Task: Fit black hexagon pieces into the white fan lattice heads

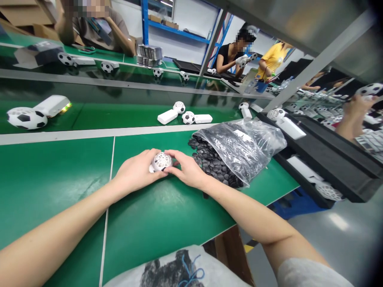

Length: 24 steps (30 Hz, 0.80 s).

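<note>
A small white and black football-patterned ball (162,162) is held between both hands above the green table (143,223). My left hand (134,169) has its fingers and thumb closed round the ball's left side. From the right, my right hand (187,169) pinches the same ball with thumb and fingers. Right of that hand, many small black pieces (217,167) spill out of a clear plastic bag (248,143) lying on the table.
Beyond the table edge, a green belt (119,115) carries several football units with white handles (52,105). Black trays (335,151) with more units stand at the right. Other people sit across the belt, and a person's hand (356,109) shows at the far right.
</note>
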Available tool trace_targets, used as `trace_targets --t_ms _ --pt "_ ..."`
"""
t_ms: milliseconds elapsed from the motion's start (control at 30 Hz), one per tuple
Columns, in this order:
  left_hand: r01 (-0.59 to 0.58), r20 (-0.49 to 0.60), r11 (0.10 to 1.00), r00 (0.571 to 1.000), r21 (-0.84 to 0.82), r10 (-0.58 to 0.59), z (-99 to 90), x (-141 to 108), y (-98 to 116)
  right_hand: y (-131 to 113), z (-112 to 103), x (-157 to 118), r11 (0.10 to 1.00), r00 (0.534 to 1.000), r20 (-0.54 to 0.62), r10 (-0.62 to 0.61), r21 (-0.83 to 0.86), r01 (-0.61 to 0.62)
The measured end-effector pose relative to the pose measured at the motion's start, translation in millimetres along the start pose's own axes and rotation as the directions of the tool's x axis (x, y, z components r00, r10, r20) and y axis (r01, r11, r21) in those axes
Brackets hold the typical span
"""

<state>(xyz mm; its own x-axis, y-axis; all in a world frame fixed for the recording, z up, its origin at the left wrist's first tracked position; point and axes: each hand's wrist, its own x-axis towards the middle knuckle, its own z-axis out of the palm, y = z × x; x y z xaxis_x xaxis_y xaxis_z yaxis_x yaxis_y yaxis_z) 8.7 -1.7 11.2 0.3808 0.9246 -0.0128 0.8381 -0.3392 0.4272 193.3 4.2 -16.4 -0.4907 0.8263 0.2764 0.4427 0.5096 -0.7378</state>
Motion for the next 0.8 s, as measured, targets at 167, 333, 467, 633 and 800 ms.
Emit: trace_targets --t_ms 167,333,467,633,800 --pt "0.022 0.001 0.999 1.000 -0.041 -0.022 0.1 -0.9 0.5 0.4 1.1 -1.1 0.994 0.997 -0.043 0.068 0.093 -0.064" --pt "0.010 0.067 1.000 0.998 -0.010 -0.009 0.5 -0.3 0.0 21.3 -39.8 -4.0 0.960 0.971 -0.095 0.220 -0.155 -0.233" --pt "-0.108 0.074 0.990 0.992 0.093 0.101 -2.0 5.1 -3.5 38.0 -65.4 -6.5 0.767 0.919 -0.168 0.356 -0.510 -0.390" --pt "-0.174 0.051 0.959 0.985 0.223 0.167 -6.1 7.9 -9.5 45.9 -67.6 -2.5 0.776 0.902 -0.087 0.422 -0.479 -0.409" --pt "-0.223 0.052 0.949 0.975 0.222 0.216 -7.7 7.5 -11.4 45.6 -73.8 0.3 0.807 0.895 -0.017 0.445 -0.425 -0.409"
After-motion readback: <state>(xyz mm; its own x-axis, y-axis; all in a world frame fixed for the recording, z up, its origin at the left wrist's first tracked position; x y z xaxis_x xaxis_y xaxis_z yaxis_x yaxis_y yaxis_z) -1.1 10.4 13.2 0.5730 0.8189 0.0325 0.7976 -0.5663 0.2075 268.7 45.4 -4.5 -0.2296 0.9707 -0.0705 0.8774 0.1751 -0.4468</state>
